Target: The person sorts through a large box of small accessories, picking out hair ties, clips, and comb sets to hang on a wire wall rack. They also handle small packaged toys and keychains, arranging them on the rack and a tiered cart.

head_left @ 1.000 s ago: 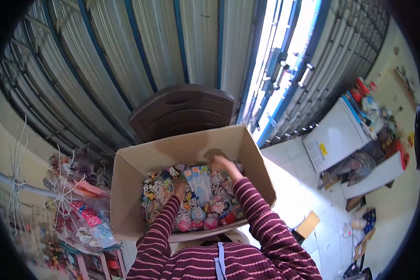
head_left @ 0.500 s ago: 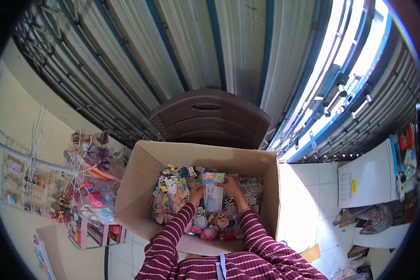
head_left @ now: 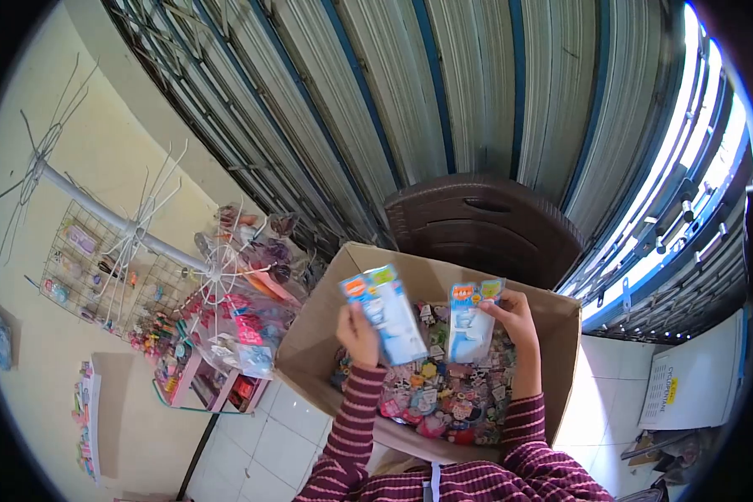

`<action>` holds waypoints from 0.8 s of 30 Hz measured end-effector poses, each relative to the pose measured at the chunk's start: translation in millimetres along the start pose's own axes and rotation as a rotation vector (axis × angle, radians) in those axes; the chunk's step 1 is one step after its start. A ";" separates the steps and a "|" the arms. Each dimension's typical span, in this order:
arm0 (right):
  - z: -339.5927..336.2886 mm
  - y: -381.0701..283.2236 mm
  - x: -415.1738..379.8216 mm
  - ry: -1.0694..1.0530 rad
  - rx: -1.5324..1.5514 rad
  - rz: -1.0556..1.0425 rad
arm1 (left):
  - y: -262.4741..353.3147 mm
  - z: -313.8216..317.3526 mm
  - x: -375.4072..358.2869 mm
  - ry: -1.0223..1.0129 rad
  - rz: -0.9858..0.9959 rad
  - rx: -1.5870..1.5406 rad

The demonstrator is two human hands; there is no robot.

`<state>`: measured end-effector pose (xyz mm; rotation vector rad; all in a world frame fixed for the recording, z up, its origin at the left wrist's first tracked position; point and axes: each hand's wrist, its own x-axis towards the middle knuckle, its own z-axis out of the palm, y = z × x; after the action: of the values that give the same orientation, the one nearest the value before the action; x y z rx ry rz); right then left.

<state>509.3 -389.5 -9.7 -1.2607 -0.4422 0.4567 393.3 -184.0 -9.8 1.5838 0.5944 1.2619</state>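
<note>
My left hand (head_left: 359,336) is closed on the lower left edge of a flat blue-and-white packet (head_left: 391,311) with an orange and green top strip. A similar packet (head_left: 471,328) hangs from my right hand (head_left: 513,316), pinched near its upper right corner. Both packets are held tilted above the cardboard box (head_left: 309,339). Inside the box lies a heap of small colourful trinkets (head_left: 456,393), partly covered by the packets. What the packets contain is too small to make out.
Behind the box stands a brown plastic chair (head_left: 485,222) against the metal shutter (head_left: 468,92). To the left are a wire display rack (head_left: 213,272) with bagged goods and a pink shelf (head_left: 217,381). A white panel (head_left: 694,376) stands at the right.
One packet in both hands over the trinkets has become two, one in each hand, raised and apart. My view has turned left, so the box appears further right.
</note>
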 end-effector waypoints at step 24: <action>548.5 -32.2 -84.5 -1.136 0.026 -0.314 | 57.7 -524.5 -44.4 1.213 0.270 0.277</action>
<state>139.0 -7.3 150.9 -0.7759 -1.5538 0.8820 -115.9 -39.8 8.3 0.9566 1.3579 2.4095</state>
